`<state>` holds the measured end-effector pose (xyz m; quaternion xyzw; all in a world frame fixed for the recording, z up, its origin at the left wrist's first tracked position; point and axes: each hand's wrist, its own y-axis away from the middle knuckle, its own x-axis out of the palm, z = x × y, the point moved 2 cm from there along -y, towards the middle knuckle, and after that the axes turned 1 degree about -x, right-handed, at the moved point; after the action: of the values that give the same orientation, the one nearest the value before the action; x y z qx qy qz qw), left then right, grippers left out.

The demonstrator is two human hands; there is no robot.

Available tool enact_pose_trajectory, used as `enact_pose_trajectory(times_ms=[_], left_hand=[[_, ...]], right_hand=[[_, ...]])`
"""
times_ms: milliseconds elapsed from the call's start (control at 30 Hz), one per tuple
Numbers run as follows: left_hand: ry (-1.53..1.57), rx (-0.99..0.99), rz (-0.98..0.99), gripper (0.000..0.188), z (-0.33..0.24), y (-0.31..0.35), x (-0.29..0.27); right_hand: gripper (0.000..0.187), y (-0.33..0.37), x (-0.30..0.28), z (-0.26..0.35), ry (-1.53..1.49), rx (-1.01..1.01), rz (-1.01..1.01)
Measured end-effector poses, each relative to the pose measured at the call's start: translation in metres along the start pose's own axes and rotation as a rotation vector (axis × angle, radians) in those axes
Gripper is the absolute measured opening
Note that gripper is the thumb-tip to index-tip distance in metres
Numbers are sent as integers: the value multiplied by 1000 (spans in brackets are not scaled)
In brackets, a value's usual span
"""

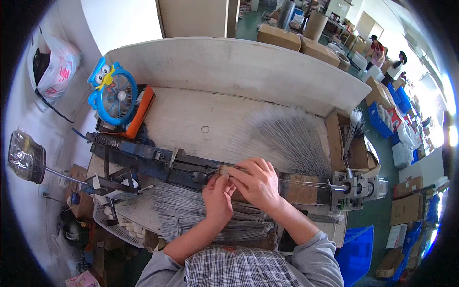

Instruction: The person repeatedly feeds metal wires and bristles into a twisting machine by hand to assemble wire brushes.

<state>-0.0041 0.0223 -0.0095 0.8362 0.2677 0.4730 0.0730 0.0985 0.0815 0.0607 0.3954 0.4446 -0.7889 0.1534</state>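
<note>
left hand (218, 198) and right hand (258, 182) meet over the long machine (143, 152), fingers bunched; cannot tell whether they grip anything. thin wires (306, 182) stretch from beside the right hand toward the metal clamp (353, 190). judged mid-batch: near pile (184, 210) and far pile (297, 143) of wires both large; which is finished, unclear.

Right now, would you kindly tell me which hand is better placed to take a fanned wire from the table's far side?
Probably the right hand: it is nearer the fanned wires, which lie beyond it to the right. The left hand is farther off, and the right hand lies between.
</note>
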Motion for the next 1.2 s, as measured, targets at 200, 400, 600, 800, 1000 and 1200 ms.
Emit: enact_pose_trajectory(times_ms=[200,400,600,800,1000,1200], left_hand=[[-47,21,-4,8,2,0,0],[17,23,40,12,-2,0,-4],[14,-16,29,15,-2,1,2],[49,-12,68,30,-6,1,-5],[-17,-125,94,36,-8,4,-9],[-17,-30,49,20,1,-1,-6]], right_hand=[[24,10,-1,-11,-40,22,20],[27,-6,1,2,-108,16,66],[28,-10,-2,0,-147,14,66],[27,12,-1,19,-403,148,129],[38,37,35,10,-1087,729,360],[40,33,10,14,-757,556,321]])
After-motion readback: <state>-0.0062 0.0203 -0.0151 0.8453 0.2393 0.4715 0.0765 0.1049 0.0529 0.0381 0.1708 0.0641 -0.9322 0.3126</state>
